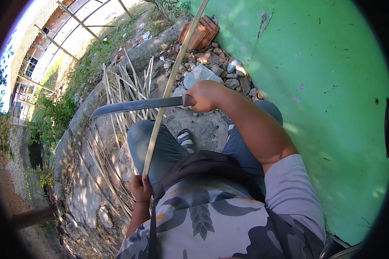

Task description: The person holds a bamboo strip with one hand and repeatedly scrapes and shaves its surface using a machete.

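Observation:
My right hand (203, 96) is closed round the handle of a machete (138, 106), whose dark blade points left. The blade crosses a long, pale wooden strip (170, 82); whether they touch I cannot tell. My left hand (141, 188), beside my left thigh, is closed on the lower end of the strip. From there the strip slants up past my left knee to the top of the view. More thin, pale strips (110, 177) lie on the ground to the left.
A green wall (320, 86) runs along the right side. Ahead are stacked clay tiles (199, 33), rubble and a grey stone block (202, 75). Stone edging (65, 151) and plants (52, 129) are at left. My knees are bent, with my sandalled feet on the rough ground.

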The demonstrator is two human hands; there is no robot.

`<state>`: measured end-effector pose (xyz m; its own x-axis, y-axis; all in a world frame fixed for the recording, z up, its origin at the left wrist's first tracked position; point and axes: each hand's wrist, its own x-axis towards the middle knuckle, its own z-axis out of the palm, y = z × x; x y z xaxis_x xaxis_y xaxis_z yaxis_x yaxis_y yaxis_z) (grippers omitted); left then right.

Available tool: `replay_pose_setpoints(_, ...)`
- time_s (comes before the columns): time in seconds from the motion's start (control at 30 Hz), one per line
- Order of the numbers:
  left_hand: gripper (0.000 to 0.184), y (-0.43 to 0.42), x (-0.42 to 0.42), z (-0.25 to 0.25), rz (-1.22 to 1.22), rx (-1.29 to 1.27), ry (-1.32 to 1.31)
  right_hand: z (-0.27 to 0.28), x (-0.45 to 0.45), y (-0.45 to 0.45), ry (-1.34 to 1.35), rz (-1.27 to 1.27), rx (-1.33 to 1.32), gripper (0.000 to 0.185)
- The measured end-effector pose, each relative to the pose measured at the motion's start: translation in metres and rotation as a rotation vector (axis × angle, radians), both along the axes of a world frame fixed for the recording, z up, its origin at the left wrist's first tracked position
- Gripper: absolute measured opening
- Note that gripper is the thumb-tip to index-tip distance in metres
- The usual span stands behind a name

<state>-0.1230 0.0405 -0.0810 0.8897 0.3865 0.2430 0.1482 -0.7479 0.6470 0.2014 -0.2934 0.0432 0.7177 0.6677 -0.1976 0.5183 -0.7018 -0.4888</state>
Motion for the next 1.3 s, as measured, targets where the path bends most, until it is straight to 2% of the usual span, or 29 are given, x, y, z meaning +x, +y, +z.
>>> replay_pose_setpoints(0.13,0.040,-0.001,-0.002,0.001,0.016,0.004,0.010,-0.002,0.010,-0.008,-0.027,0.021,0.027,0.027)
replay_pose_setpoints(0.27,0.038,0.003,-0.002,-0.001,0.008,0.054,0.008,-0.022,0.028,-0.017,-0.020,-0.072,0.044,0.031)
replay_pose_setpoints(0.43,0.037,0.001,-0.002,0.002,0.013,0.057,0.009,-0.019,0.024,-0.015,0.015,-0.100,0.049,0.034)
replay_pose_setpoints(0.63,0.037,0.003,0.000,-0.005,0.007,0.009,-0.009,-0.014,0.015,-0.010,0.091,-0.009,0.115,0.033)
replay_pose_setpoints(0.8,0.039,0.003,-0.002,-0.008,0.029,0.019,-0.002,0.002,0.004,-0.007,0.041,-0.005,0.025,0.030)
replay_pose_setpoints(0.93,0.039,0.002,-0.001,-0.006,0.019,0.005,-0.023,-0.011,0.019,-0.009,0.034,0.041,0.037,0.032)
replay_pose_setpoints(1.13,0.038,0.005,-0.002,-0.007,0.014,-0.001,-0.026,-0.015,0.026,-0.019,0.032,-0.086,0.055,0.033)
replay_pose_setpoints(1.3,0.037,0.006,-0.002,-0.009,0.004,0.015,-0.013,-0.009,0.017,-0.015,0.074,-0.073,0.120,0.031)
